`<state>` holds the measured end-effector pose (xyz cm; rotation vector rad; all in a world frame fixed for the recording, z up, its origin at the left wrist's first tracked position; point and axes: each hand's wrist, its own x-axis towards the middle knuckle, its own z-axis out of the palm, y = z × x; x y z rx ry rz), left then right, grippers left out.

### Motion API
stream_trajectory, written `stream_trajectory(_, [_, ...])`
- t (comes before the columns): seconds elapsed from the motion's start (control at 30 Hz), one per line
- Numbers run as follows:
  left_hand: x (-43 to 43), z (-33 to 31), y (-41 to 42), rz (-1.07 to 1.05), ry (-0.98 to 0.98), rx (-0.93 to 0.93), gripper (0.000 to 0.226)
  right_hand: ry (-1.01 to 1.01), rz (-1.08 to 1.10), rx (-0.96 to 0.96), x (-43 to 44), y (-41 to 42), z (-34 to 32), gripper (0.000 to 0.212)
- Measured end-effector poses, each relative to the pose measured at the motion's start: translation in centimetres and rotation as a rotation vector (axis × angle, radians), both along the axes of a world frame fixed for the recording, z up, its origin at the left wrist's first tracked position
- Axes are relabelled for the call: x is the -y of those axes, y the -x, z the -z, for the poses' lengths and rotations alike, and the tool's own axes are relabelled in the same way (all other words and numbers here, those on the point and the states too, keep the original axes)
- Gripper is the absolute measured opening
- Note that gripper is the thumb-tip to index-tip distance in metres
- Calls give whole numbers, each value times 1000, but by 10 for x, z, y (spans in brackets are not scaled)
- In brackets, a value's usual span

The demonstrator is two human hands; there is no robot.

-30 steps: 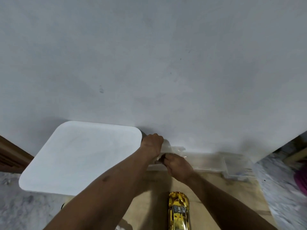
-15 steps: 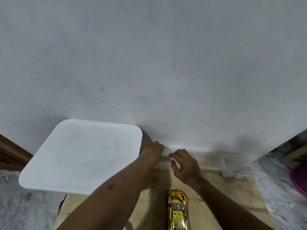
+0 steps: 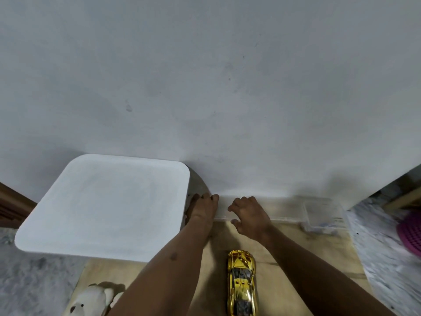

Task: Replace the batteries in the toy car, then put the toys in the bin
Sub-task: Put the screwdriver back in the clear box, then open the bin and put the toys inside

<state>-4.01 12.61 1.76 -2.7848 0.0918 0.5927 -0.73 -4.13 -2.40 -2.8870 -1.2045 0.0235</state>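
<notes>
left hand (image 3: pixel 202 208): fingers bent, forearm outstretched | right hand (image 3: pixel 249 215): fingers loosely curled

A pale wooden surface (image 3: pixel 284 247) runs up to a grey wall (image 3: pixel 205 87) at its far edge. A white bin (image 3: pixel 102 206) with a flat top stands at the far left corner; its base is hidden, so where it meets the wood cannot be told. A long clear plastic box (image 3: pixel 284 210) lies along the far edge, against the wall. Just beside it, at the far right corner, sits a smaller clear box (image 3: pixel 323 215) with blurred contents. A gold toy car (image 3: pixel 242 283) lies near the middle of the near edge, nose toward the wall. A white plush toy (image 3: pixel 88 299) lies at the near left corner.
</notes>
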Motion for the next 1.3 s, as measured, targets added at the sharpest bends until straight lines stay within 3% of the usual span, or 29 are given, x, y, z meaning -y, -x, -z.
stream_trajectory(0.23, [5, 4, 6, -44, 37, 17, 81, -21, 36, -37, -2, 7, -4, 39])
stream_trajectory(0.37, [11, -17, 11, -149, 177, -22, 58, -96, 133, -127, 5, 14, -20, 39])
stream_trajectory(0.63, [-18, -113, 26, -217, 820, 268, 27, -382, 439, -127, -12, 50, -97, 21])
stream_trajectory(0.7, [-45, -135, 35, -247, 897, 370, 17, -423, 469, -129, -28, 60, -117, 18])
stream_trajectory(0.97, [-190, -147, 103, -472, 712, 563, 10, -631, 580, -331, -109, 96, -160, 11])
stream_trajectory(1.13, [-258, -135, 131, -625, 605, 584, 31, -669, 695, -379, -146, 94, -154, 34])
stream_trajectory(1.3, [-296, -123, 137, -782, 584, 438, 45, -625, 805, -446, -163, 82, -144, 55])
